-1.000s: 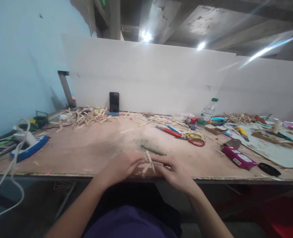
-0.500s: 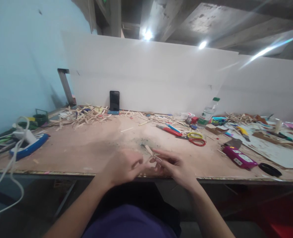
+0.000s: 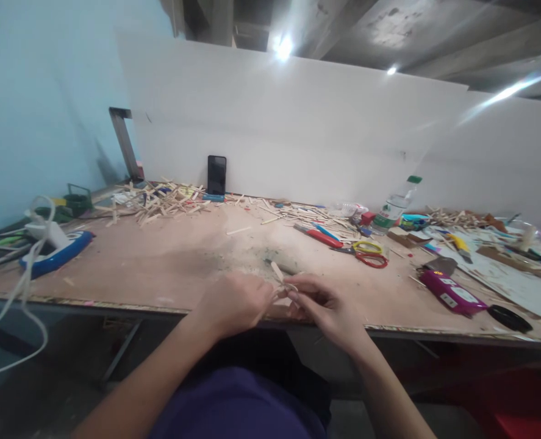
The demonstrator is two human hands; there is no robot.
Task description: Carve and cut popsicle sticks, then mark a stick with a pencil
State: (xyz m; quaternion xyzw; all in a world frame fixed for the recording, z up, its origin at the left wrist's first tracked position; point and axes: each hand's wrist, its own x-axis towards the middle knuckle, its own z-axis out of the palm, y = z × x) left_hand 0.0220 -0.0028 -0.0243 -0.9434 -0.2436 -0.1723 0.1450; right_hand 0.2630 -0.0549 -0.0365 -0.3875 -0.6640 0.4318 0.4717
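Close to the table's front edge, my right hand (image 3: 326, 306) pinches a small, flat wooden stick (image 3: 277, 272) between thumb and fingers. The stick's pale end points up and away from me. A thin strip also shows at the right fingertips, but its shape is too blurred to make out. My left hand (image 3: 238, 305) is closed, with its knuckles up, and its fingertips meet the right hand's at the lower end of the stick. Whatever the left fingers grip is hidden behind them.
Wooden sticks lie in a heap (image 3: 169, 204) at the back left, near an upright phone (image 3: 216, 175). Red-handled pliers (image 3: 322, 237), scissors (image 3: 371, 259), a tilted bottle (image 3: 391, 210) and a purple packet (image 3: 451, 291) are to the right. A blue power strip (image 3: 57, 255) lies left.
My left hand's fingers have curled in and moved closer to the right fingertips. My right hand keeps its pinch on the stick. The view has tilted slightly.
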